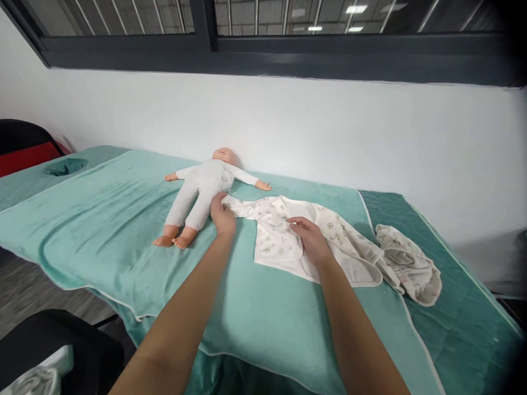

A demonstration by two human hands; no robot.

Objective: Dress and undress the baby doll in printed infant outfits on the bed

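Note:
A small white baby shirt [276, 241] with a tiny print lies spread on the green cover, front opening up. My left hand [223, 215] is closed at the end of its left-hand sleeve, with the fingertips partly hidden. On the shirt's front rests my right hand [311, 239], its fingers stretched out over the cloth. A baby doll [201, 184] in a white bodysuit lies on its back just beyond my left hand, arms spread and bare feet toward me.
A crumpled, pale printed garment [411, 266] lies right of the shirt, touching its sleeve. The green cover [123, 219] drapes over a padded bed against the white wall [288, 126]. A black chair [78, 340] with cloth on it stands at front left.

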